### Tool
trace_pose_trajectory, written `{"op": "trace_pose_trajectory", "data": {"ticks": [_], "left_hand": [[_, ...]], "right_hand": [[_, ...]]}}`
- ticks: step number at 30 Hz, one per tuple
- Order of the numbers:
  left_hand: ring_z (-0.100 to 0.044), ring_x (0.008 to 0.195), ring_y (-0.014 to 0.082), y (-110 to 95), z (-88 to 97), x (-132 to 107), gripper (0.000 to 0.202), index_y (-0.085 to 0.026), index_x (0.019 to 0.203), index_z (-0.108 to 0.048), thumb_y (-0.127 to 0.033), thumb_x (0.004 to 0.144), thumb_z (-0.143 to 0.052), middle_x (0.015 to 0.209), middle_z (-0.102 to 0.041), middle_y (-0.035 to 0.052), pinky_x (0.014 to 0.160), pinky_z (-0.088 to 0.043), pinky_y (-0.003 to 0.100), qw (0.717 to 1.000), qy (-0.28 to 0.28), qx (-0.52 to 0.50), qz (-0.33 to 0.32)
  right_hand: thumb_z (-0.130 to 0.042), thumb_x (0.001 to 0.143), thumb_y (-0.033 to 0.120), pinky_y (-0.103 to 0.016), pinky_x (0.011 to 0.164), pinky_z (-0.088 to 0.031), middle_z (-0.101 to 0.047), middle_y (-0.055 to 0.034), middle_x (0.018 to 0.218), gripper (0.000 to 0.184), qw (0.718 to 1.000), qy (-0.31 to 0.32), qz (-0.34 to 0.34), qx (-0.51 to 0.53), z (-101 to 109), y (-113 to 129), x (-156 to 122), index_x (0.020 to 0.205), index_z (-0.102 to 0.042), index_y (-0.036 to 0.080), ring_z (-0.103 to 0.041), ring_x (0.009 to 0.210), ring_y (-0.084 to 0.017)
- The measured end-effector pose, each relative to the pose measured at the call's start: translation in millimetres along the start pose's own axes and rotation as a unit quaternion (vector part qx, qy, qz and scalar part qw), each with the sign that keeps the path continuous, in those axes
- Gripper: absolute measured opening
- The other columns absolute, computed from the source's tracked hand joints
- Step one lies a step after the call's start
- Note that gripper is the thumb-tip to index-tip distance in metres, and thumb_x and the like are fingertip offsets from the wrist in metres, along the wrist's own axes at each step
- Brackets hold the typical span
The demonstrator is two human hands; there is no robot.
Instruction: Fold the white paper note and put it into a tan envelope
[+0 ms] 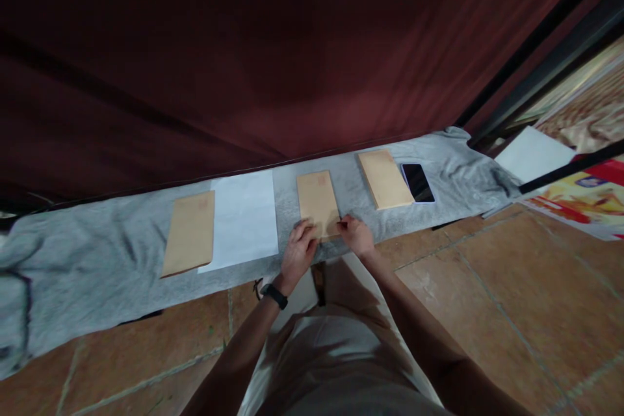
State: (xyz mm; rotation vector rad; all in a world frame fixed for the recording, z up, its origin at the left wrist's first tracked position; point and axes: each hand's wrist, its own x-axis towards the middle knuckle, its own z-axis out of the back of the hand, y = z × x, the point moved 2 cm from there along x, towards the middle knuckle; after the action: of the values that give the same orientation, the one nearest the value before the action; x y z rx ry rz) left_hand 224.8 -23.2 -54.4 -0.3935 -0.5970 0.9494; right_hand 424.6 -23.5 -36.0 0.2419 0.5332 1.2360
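A brown paper envelope (pixel 318 198) with a small reddish mark near its top lies in front of me on grey cloth. At its lower left corner, the bent fingers of my left hand (pixel 298 248) grip the edge. My right hand (pixel 357 234) is closed in a pinch at the lower right edge. The fingertips partly cover the envelope's near end. To the left, another brown envelope (pixel 191 234) overlaps a sheet of white paper (pixel 246 218). A stack of brown envelopes (pixel 385 179) lies to the right, touching or nearly touching a dark-screened phone (pixel 418 182).
Grey cloth (pixel 112 240) covers the long narrow surface. Behind it hangs a dark red curtain-like sheet (pixel 292 65). Black bars (pixel 541 58) stand at the right, near a white sheet (pixel 536 155) and a colourful printed box (pixel 585 198). Brown floor tiles (pixel 526 286) show below.
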Motion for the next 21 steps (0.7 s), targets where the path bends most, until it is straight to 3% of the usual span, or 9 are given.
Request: {"op": "trace_pose_trajectory", "data": {"ticks": [5, 9, 13, 21], "left_hand": [[-0.053, 0.131, 0.0243, 2.0, -1.5, -3.6, 0.036, -0.026, 0.131, -0.061, -0.019, 0.097, -0.053, 0.139, -0.059, 0.0084, 0.111, -0.047, 0.047, 1.000, 0.012, 0.025, -0.013], [-0.053, 0.131, 0.0250, 0.5, 0.2, -4.8, 0.036, -0.026, 0.132, -0.061, -0.025, 0.096, -0.058, 0.140, -0.059, 0.0081, 0.111, -0.048, 0.047, 0.999, 0.025, 0.034, -0.025], [-0.052, 0.132, 0.0253, -1.4, 1.6, -4.8, 0.032, -0.026, 0.128, -0.064, -0.025, 0.097, -0.057, 0.138, -0.060, 0.0083, 0.112, -0.046, 0.048, 0.999, 0.025, 0.031, -0.025], [-0.054, 0.130, 0.0237, -3.1, -0.3, -5.7, 0.027, -0.025, 0.119, -0.068, -0.024, 0.100, -0.049, 0.132, -0.065, 0.0070, 0.112, -0.047, 0.046, 0.999, 0.010, 0.031, -0.005]], "right_hand": [[-0.048, 0.100, 0.027, -0.028, 0.074, -0.049, -0.071, -0.0103, 0.108, 0.031, 0.996, -0.063, 0.063, 0.001, -6.7, -3.7, -14.3, 0.126, -0.062, 0.019, -0.068, 0.086, -0.020], [-0.048, 0.100, 0.025, -0.032, 0.090, -0.051, -0.065, -0.0113, 0.119, 0.030, 0.974, -0.121, 0.185, 0.056, -16.0, -16.0, -21.9, 0.125, -0.065, 0.021, -0.063, 0.102, -0.022], [-0.055, 0.098, 0.027, -0.040, 0.102, -0.049, -0.062, -0.0121, 0.127, 0.030, 0.951, -0.129, 0.271, 0.078, -20.5, -26.7, -26.4, 0.125, -0.066, 0.021, -0.056, 0.118, -0.026], [-0.055, 0.097, 0.024, -0.044, 0.103, -0.048, -0.062, -0.0118, 0.129, 0.032, 0.948, -0.119, 0.285, 0.071, -19.3, -27.7, -27.6, 0.127, -0.066, 0.021, -0.057, 0.118, -0.026]]}}
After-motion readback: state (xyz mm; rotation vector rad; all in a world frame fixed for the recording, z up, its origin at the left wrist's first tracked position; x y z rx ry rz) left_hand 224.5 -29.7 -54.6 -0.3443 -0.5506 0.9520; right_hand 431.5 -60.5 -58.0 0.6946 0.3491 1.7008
